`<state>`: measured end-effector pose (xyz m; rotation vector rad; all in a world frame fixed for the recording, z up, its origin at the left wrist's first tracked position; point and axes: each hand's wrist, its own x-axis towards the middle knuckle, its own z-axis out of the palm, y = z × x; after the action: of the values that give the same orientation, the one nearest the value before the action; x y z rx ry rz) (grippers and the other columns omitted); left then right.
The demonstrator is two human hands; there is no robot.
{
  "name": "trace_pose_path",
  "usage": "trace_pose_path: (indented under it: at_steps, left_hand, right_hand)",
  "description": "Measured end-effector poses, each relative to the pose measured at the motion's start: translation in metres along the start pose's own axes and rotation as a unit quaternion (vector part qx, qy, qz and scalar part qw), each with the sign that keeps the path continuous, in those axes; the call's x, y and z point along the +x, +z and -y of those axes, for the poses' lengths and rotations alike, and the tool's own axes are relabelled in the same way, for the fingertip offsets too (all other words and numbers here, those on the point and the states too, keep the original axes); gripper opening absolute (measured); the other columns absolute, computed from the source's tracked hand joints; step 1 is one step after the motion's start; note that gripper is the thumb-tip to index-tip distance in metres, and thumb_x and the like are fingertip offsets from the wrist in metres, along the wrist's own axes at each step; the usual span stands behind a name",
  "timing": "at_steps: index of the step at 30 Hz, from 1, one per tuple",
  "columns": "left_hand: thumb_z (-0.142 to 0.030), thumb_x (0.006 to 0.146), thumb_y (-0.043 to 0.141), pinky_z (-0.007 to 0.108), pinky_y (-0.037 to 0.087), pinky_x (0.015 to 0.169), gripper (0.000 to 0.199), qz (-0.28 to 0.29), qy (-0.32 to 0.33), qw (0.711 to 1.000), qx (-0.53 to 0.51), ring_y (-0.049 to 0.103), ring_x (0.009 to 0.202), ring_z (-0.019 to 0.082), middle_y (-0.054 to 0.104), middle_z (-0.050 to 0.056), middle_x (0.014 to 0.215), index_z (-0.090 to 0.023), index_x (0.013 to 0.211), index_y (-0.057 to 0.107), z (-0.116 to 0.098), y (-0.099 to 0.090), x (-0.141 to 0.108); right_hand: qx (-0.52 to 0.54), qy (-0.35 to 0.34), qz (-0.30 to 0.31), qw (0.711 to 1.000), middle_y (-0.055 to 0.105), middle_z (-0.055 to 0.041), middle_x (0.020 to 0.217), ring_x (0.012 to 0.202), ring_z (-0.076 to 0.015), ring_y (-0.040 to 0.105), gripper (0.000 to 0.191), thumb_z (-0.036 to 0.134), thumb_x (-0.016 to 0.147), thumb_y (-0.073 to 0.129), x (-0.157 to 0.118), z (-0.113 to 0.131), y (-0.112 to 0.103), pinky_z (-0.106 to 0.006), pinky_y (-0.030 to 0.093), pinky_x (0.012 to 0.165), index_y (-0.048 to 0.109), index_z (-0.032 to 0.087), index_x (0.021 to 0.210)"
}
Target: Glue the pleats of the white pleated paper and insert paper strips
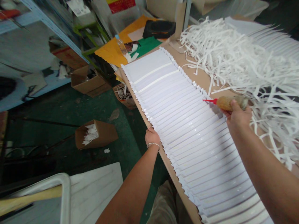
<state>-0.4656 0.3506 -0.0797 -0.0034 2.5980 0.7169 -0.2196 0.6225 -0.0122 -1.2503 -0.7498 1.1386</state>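
A long row of overlapping white paper pieces [187,124] with notched edges lies fanned out across the brown tabletop. My right hand [240,113] is wrapped round a yellowish glue bottle [225,102] with a red pointed nozzle. The bottle is held nearly level, its tip over the right edge of the row. At the row's left side, my left hand [152,137] is closed at the table edge, and what its fingers grip is hidden. Two white strips [158,81] lie across the far end of the row.
Heaped white paper strips [233,59] cover the table's right side, with more fanned sheets [275,37] behind. A clear bottle [120,45] and a black object [159,29] sit at the far end. Cardboard boxes [106,134] stand on the green floor, left.
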Motion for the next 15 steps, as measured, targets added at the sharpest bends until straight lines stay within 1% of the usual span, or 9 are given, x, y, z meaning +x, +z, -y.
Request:
trace_pose_path:
  at_steps: [3,5,8,10,15]
  left_hand:
    - [-0.042,0.107,0.067,0.046,0.062,0.096,0.030,-0.002,0.004,1.000,-0.005,0.073,0.107,0.023,0.073,0.009,0.121,-0.016,0.121,0.071,0.002,0.000,0.001]
    - [-0.043,0.107,0.067,0.046,0.062,0.096,0.030,-0.004,0.005,1.000,-0.007,0.073,0.107,0.023,0.073,0.009,0.120,-0.016,0.120,0.071,0.002,0.000,0.001]
    - [-0.043,0.107,0.067,0.046,0.062,0.096,0.031,-0.006,0.008,1.000,-0.010,0.073,0.107,0.023,0.073,0.009,0.120,-0.016,0.120,0.071,0.003,0.001,0.001]
    - [-0.043,0.107,0.067,0.046,0.062,0.097,0.031,-0.006,0.011,1.000,-0.013,0.073,0.107,0.023,0.074,0.009,0.121,-0.016,0.120,0.071,0.002,0.002,0.001]
    - [-0.044,0.107,0.066,0.047,0.061,0.100,0.031,0.000,0.019,1.000,-0.016,0.073,0.110,0.024,0.074,0.010,0.122,-0.016,0.119,0.072,0.003,0.001,0.001]
  right_hand:
    - [0.006,-0.002,0.021,1.000,0.072,-0.0072,0.119,0.089,-0.0202,0.077,0.032,0.013,0.082,0.079,-0.009,0.000,0.000,-0.045,0.066,0.081,0.060,0.024,0.106]
    - [0.000,0.001,0.032,0.999,0.072,-0.0077,0.118,0.088,-0.0201,0.076,0.031,0.014,0.082,0.079,-0.016,0.000,0.001,-0.046,0.067,0.082,0.060,0.023,0.105]
    - [-0.005,0.001,0.053,0.999,0.072,-0.0060,0.114,0.089,-0.0192,0.075,0.033,0.018,0.082,0.082,-0.027,-0.002,0.001,-0.046,0.067,0.082,0.058,0.022,0.104]
    - [-0.003,-0.001,0.070,0.998,0.072,-0.0043,0.111,0.089,-0.0198,0.075,0.037,0.024,0.079,0.085,-0.035,-0.004,0.000,-0.047,0.068,0.081,0.056,0.022,0.102]
    - [-0.003,-0.002,0.095,0.995,0.071,-0.0008,0.106,0.089,-0.0201,0.074,0.055,0.040,0.069,0.094,-0.060,-0.010,0.000,-0.051,0.069,0.081,0.054,0.023,0.103]
